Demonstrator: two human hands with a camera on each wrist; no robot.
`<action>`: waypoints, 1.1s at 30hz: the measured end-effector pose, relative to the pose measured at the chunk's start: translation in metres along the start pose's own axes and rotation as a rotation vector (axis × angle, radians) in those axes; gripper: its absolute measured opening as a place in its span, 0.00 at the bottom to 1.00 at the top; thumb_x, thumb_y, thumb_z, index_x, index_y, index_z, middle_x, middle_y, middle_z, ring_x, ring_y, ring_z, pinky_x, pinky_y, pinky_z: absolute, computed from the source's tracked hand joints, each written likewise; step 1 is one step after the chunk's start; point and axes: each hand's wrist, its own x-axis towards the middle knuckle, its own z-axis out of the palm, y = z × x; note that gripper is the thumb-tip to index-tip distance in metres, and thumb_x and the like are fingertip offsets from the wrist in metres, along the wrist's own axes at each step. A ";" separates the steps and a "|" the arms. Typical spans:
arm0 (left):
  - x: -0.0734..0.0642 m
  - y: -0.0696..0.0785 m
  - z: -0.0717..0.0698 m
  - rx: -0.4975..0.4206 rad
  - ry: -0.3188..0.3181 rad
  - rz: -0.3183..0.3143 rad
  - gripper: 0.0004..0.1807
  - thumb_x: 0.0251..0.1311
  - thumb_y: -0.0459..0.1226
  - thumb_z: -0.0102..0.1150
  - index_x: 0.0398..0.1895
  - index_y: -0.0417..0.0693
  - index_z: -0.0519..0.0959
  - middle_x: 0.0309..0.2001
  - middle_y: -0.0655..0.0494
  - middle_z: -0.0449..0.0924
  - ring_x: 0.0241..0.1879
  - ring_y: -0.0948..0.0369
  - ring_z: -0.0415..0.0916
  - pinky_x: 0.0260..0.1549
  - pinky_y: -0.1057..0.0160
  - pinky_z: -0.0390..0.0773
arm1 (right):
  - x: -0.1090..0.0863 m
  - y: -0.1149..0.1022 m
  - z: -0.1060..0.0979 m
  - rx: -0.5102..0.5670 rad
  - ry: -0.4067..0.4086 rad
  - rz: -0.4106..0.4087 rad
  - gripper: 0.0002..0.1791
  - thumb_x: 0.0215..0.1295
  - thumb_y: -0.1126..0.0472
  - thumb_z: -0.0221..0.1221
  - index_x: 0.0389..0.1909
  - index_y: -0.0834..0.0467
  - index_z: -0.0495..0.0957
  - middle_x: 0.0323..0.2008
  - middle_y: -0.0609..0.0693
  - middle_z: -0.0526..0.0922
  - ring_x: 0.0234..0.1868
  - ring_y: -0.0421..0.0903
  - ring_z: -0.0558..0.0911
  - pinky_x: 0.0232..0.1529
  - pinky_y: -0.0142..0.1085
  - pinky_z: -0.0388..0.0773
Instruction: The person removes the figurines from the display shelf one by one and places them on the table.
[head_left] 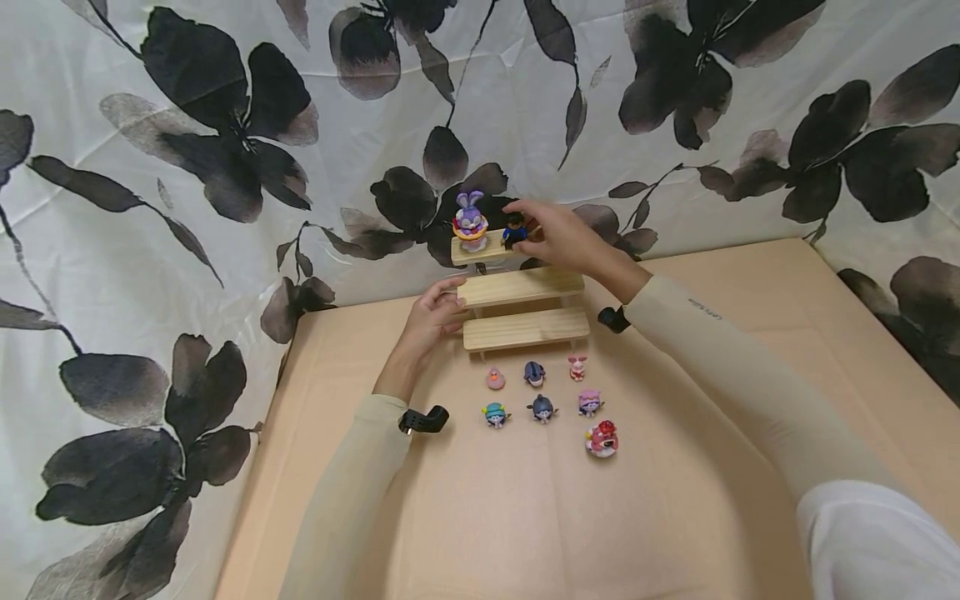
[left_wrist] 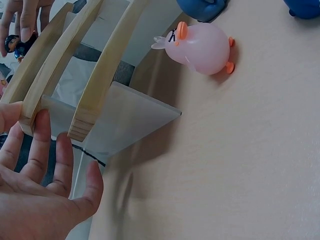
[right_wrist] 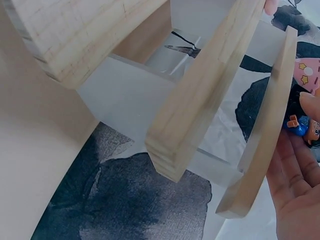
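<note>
A three-tier display stand with pale wooden boards and clear side supports stands near the back of the table. My left hand holds the left end of its middle board, the thumb on one face and fingertips on the other in the left wrist view. At the top tier my right hand pinches a small dark-haired figurine in blue; its orange and blue front shows in the right wrist view. A purple rabbit-eared figurine stands on the left of that top board, beside the held one.
Several small figurines stand in front of the stand: a pink duck, a dark blue one, a pink-eared one, and others behind a red-topped figurine. A floral cloth hangs behind the table.
</note>
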 end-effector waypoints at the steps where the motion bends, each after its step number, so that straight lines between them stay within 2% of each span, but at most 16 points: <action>1: 0.000 0.000 0.000 0.001 0.000 -0.002 0.22 0.70 0.39 0.60 0.66 0.57 0.75 0.46 0.56 0.79 0.52 0.55 0.79 0.56 0.42 0.75 | 0.000 0.000 -0.001 0.004 0.000 0.000 0.35 0.68 0.59 0.66 0.74 0.53 0.65 0.58 0.56 0.78 0.55 0.52 0.81 0.56 0.47 0.79; 12: 0.001 0.000 0.001 0.008 0.006 0.000 0.23 0.70 0.39 0.61 0.67 0.57 0.75 0.45 0.56 0.78 0.52 0.55 0.78 0.55 0.44 0.77 | -0.014 -0.002 -0.008 0.036 0.028 -0.029 0.34 0.67 0.60 0.66 0.72 0.56 0.67 0.51 0.56 0.81 0.52 0.51 0.83 0.55 0.43 0.81; 20: 0.002 -0.001 0.001 -0.009 0.009 -0.008 0.23 0.69 0.39 0.62 0.66 0.58 0.75 0.46 0.55 0.77 0.53 0.55 0.77 0.60 0.38 0.72 | -0.033 -0.012 -0.011 0.052 0.025 -0.076 0.33 0.65 0.64 0.68 0.70 0.58 0.68 0.50 0.55 0.82 0.52 0.50 0.83 0.54 0.43 0.81; 28: 0.000 0.001 0.000 -0.022 0.000 -0.020 0.25 0.69 0.40 0.62 0.68 0.57 0.73 0.47 0.55 0.77 0.55 0.52 0.76 0.61 0.38 0.71 | -0.054 -0.026 -0.013 0.083 -0.043 -0.053 0.32 0.65 0.63 0.67 0.68 0.59 0.68 0.56 0.56 0.79 0.53 0.51 0.82 0.57 0.46 0.80; 33: -0.001 0.001 0.000 -0.023 -0.006 -0.010 0.26 0.70 0.40 0.62 0.70 0.56 0.72 0.47 0.55 0.77 0.57 0.49 0.76 0.61 0.39 0.72 | -0.065 -0.038 -0.013 0.089 -0.087 -0.048 0.30 0.65 0.63 0.67 0.66 0.59 0.69 0.54 0.55 0.81 0.53 0.50 0.83 0.57 0.46 0.80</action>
